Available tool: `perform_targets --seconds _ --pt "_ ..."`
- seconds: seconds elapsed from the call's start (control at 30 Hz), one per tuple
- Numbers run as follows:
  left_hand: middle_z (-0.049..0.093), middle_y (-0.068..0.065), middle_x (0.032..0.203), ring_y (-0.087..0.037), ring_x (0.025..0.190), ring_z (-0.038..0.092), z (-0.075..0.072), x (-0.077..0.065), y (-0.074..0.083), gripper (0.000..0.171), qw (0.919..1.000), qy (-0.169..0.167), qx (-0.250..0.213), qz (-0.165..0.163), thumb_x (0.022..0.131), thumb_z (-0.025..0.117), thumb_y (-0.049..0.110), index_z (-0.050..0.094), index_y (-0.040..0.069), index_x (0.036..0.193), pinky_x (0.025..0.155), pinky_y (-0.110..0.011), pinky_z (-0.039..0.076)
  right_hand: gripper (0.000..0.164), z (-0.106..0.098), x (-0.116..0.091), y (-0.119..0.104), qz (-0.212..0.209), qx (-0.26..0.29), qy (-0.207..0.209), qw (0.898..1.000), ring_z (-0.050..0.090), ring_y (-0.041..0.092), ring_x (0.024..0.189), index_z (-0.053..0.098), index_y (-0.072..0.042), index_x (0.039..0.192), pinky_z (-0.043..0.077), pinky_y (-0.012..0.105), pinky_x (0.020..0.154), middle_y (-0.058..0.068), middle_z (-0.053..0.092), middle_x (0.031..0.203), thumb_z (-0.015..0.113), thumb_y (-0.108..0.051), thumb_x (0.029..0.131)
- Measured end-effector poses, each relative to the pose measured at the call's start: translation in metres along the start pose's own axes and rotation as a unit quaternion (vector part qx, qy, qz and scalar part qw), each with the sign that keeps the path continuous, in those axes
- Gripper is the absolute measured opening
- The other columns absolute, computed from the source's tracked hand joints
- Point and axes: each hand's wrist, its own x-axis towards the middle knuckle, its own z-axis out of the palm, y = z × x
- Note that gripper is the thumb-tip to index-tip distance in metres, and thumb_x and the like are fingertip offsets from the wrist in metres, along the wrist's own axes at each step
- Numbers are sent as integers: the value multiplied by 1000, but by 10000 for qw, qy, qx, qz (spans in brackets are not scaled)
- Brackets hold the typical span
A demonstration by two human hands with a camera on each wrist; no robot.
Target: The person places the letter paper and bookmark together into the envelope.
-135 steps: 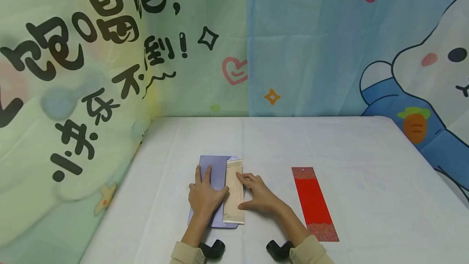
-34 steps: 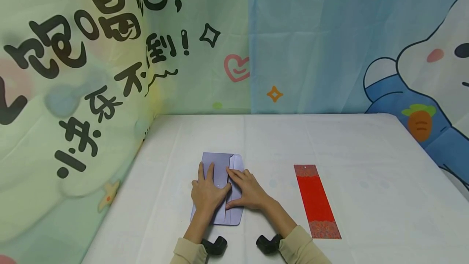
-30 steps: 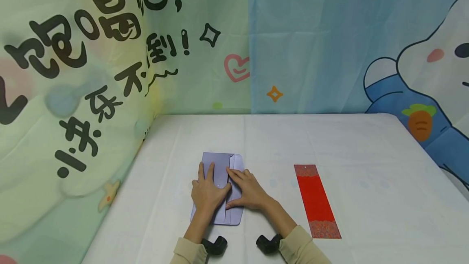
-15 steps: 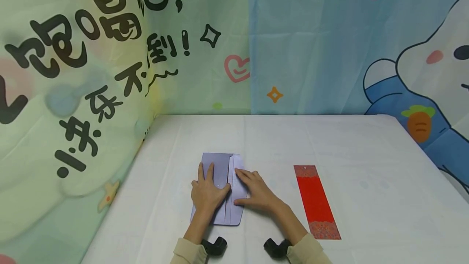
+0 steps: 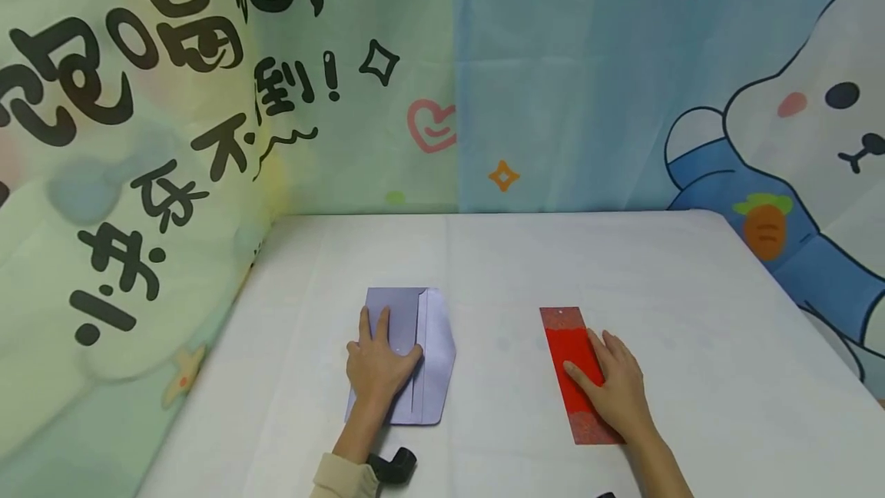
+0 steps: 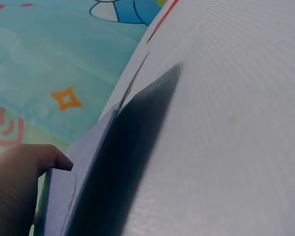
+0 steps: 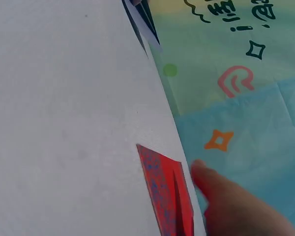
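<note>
A pale purple envelope [image 5: 437, 363] lies on the white table, its side flap spread out to the right. My left hand [image 5: 376, 369] rests on it with fingers spread, the thumb reaching toward the pocket edge. In the left wrist view, the thumb [image 6: 51, 157] is over the edge of the envelope [image 6: 86, 147]. To the right lies a flat red card strip [image 5: 568, 352] with patterned ends. My right hand [image 5: 618, 394] is over its right side, fingers nearly straight, thumb above the red middle. In the right wrist view, the thumb [image 7: 236, 201] shows beside the strip [image 7: 160, 191].
The white tablecloth [image 5: 498, 267] runs back to a printed cloth backdrop [image 5: 567, 83] with cartoon figures and lettering. A black wrist mount [image 5: 392, 467] sits near my left wrist.
A beige card strip that lay over the envelope's pocket 4.5 s ago is out of sight. My right hand has left the envelope flap and moved right to the red card strip; my left hand stays.
</note>
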Motion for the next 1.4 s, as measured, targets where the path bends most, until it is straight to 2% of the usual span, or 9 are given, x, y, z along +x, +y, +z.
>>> perform_targets --seconds 0.07,0.17,0.33,0.6,0.9,1.0,1.13,1.3,1.4 --pt "29 -11 147 -36 75 48 0 0 -1 84 10000 8 -18 -22 61 65 56 46 23 136 48 -41 40 74 2 -1 2 -80 -220 -136 9996 25 46 126 40 0 137 14 64 97 31 32 138 63 -44 82" --pt "30 -11 146 -36 74 48 0 0 -1 85 10000 16 -76 -28 61 66 55 47 23 136 48 -40 40 71 3 -2 1 -256 -533 -173 9981 25 42 128 43 -2 136 8 61 101 29 31 140 61 -46 83" --pt "31 -12 146 -36 72 48 -2 -1 2 83 9999 73 -93 36 61 66 54 48 22 135 47 -40 39 64 4 -4 1 -347 -621 -94 9974 28 40 128 48 -4 133 7 61 102 26 34 140 61 -43 84" --pt "31 -11 146 -36 72 48 -6 2 2 84 9999 76 30 72 61 66 54 47 22 136 48 -40 40 57 5 -1 0 -397 -375 96 9985 30 41 126 54 -6 128 8 62 101 26 37 138 67 -35 80" --pt "30 -11 146 -35 73 48 -7 3 0 84 10000 -9 43 32 62 65 55 46 23 137 47 -39 39 50 13 3 0 -449 328 274 9981 36 44 117 59 -7 121 17 63 93 26 38 136 74 -20 75" --pt "30 -11 146 -36 73 48 -7 2 -1 84 10000 -26 44 -5 61 65 55 46 23 137 47 -39 39 52 14 4 -2 -300 609 257 9974 37 43 110 58 -6 122 27 59 86 24 36 137 75 -14 74" --pt "29 -10 147 -36 74 48 -7 1 -2 84 10000 -30 52 -4 61 65 55 46 23 137 48 -39 39 57 11 6 -7 137 747 117 9970 34 42 109 54 -5 126 37 53 76 25 35 134 76 -14 74" --pt "30 -10 146 -35 74 48 -4 0 -2 84 10000 -50 30 28 61 65 55 46 23 136 48 -39 39 58 0 7 -9 729 754 -354 9939 32 47 113 51 -1 129 36 59 84 29 35 127 72 -15 77" --pt "30 -11 146 -35 73 48 -3 0 -1 83 10000 -46 24 52 61 65 55 46 23 136 48 -39 38 52 -9 11 -9 1009 799 -703 9892 37 46 110 51 0 129 39 57 84 29 36 124 68 -12 80"
